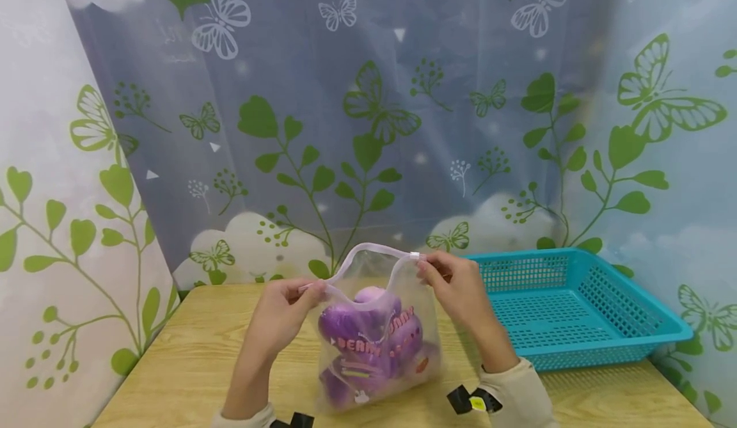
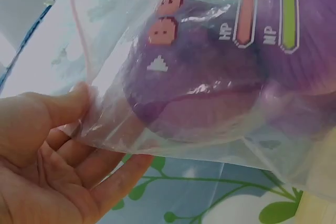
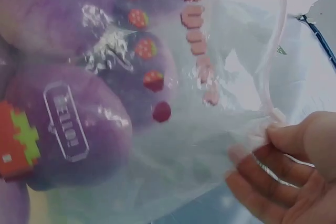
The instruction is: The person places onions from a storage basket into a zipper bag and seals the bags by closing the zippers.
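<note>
A see-through zip bag [image 1: 428,325] with pink and white printing stands on the table, its mouth spread open. Several shiny, rounded purple things [image 1: 363,325] fill it, streaked a little like onions; the film blurs their exact kind. At the left end of the bag's rim, my left hand [image 1: 282,316] pinches the film between thumb and fingers. My right hand [image 1: 460,287] pinches the opposite end, right beside the white zip slider [image 1: 414,256]. Both wrist views show the purple things [image 2: 194,82] through the film, below the pinched rim.
A turquoise plastic basket [image 1: 633,345] with perforated walls stands at the right of the wooden table [image 1: 190,351], behind my right forearm. Patterned curtains [image 1: 288,63] with leaves and butterflies hang behind the table and along both sides.
</note>
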A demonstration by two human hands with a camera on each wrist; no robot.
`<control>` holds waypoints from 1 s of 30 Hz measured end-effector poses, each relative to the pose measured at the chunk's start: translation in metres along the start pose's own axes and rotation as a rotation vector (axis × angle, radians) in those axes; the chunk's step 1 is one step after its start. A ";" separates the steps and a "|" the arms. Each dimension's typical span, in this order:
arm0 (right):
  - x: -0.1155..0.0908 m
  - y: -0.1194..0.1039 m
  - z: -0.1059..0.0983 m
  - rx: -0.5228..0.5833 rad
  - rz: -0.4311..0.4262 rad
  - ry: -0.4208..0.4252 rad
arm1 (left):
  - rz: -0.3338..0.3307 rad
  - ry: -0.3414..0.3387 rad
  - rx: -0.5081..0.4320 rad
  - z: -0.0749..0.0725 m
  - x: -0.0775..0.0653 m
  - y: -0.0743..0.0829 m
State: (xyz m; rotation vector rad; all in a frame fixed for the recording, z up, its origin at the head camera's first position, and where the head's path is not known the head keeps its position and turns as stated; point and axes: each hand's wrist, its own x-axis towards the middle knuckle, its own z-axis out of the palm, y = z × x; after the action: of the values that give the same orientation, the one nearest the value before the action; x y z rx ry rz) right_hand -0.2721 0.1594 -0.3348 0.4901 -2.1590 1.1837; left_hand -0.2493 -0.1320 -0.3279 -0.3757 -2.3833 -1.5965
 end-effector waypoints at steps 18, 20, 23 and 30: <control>0.003 0.020 -0.029 0.089 0.150 -0.030 | -0.057 0.210 -0.063 0.007 0.008 -0.015; 0.002 0.020 -0.028 0.084 0.181 -0.102 | -0.063 0.197 -0.072 0.008 0.009 -0.017; 0.002 0.020 -0.027 0.096 0.204 -0.180 | -0.062 0.174 -0.095 0.009 0.009 -0.020; 0.004 0.015 -0.017 0.054 0.085 -0.154 | 0.041 0.185 0.042 0.006 0.009 -0.012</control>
State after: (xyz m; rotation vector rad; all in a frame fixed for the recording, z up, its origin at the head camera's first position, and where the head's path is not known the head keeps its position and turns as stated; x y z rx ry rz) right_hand -0.2776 0.1818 -0.3344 0.5332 -2.3030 1.2910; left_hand -0.2619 -0.1300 -0.3375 -0.2550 -2.2515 -1.4908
